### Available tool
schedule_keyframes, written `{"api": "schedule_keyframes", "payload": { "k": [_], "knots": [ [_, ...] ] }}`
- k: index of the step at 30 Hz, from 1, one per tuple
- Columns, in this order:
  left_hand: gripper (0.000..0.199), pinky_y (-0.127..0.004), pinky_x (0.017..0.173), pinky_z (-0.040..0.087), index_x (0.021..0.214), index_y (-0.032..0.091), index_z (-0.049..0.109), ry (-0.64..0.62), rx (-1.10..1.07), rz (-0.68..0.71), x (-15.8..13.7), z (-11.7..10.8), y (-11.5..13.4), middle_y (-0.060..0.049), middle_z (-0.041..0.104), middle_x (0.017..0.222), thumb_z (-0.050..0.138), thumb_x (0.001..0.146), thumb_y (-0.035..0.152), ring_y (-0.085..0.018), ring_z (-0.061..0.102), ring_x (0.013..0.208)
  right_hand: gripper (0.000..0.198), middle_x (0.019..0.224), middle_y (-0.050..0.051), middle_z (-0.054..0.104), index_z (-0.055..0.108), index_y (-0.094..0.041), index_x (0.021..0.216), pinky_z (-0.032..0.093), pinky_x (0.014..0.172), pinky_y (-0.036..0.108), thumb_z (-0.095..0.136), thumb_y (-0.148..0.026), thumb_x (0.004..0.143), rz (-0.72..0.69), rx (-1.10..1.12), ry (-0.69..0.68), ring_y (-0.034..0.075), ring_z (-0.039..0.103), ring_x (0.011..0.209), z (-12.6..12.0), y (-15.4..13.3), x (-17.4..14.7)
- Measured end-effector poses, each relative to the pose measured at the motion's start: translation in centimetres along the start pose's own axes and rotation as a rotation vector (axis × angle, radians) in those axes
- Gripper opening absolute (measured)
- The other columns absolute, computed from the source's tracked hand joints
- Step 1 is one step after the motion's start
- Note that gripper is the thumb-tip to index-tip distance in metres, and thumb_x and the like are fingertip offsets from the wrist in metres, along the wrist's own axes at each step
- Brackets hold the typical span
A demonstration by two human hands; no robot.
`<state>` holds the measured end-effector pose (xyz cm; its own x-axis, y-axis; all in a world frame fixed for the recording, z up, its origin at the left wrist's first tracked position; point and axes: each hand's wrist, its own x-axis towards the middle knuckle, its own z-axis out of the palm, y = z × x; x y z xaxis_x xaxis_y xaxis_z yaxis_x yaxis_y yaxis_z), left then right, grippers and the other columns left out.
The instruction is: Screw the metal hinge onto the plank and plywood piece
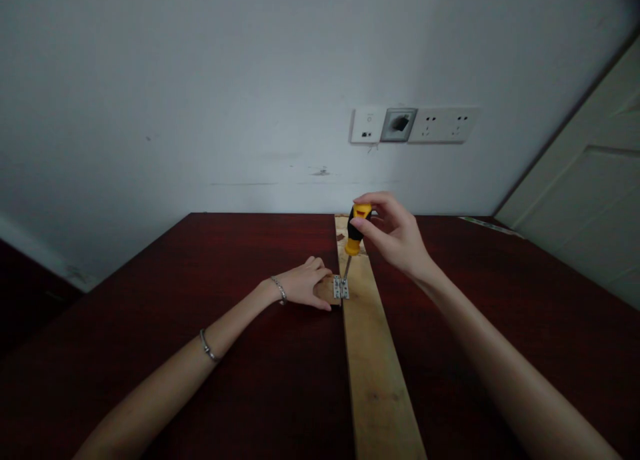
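My right hand [395, 237] grips the black and yellow handle of a screwdriver [353, 245], held nearly upright and leaning a little. Its metal shaft reaches down to a small silver hinge [341, 287]. One leaf of the hinge lies on a long pale wooden board [373, 353], the other on a small wooden block [325, 290] against the board's left edge. My left hand [303, 285] is wrapped round that block, thumb on the near side and fingers on the far side. Whether a screw sits under the screwdriver's tip is too small to tell.
The dark red table [240, 247] runs back to a pale wall [225, 100]. Wall sockets [443, 125] are set above its back edge. On the right stands a white panelled door [595, 187]. A thin flat strip [493, 226] lies near the table's back right corner.
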<state>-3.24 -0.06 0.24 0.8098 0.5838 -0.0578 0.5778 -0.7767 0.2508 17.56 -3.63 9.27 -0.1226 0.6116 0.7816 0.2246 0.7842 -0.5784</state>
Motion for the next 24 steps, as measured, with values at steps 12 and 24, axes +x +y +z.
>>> {"api": "schedule_keyframes", "payload": {
  "k": [12,24],
  "knots": [
    [0.077,-0.035,0.093,0.039,0.125,0.014,0.05,-0.001,-0.015,0.002,-0.04,-0.06,-0.06,-0.009,0.045,0.109,0.068,0.067,0.062,-0.025,0.042,0.103,0.022,0.107,0.002,0.064,0.064,-0.028,0.107,0.05,0.087,0.037,0.057,-0.024,0.086,0.041,0.067,0.004,0.018,0.06,0.099,-0.4,-0.63,-0.32],
    [0.077,-0.034,0.093,0.039,0.124,0.015,0.051,-0.011,-0.017,-0.004,-0.03,-0.15,0.06,-0.009,0.045,0.109,0.067,0.067,0.063,-0.025,0.042,0.103,0.026,0.123,0.003,0.058,0.062,-0.03,0.111,0.044,0.096,0.042,0.047,-0.023,0.091,-0.014,0.012,-0.085,0.02,0.052,0.115,-0.64,-0.96,-0.19]
  ]
}}
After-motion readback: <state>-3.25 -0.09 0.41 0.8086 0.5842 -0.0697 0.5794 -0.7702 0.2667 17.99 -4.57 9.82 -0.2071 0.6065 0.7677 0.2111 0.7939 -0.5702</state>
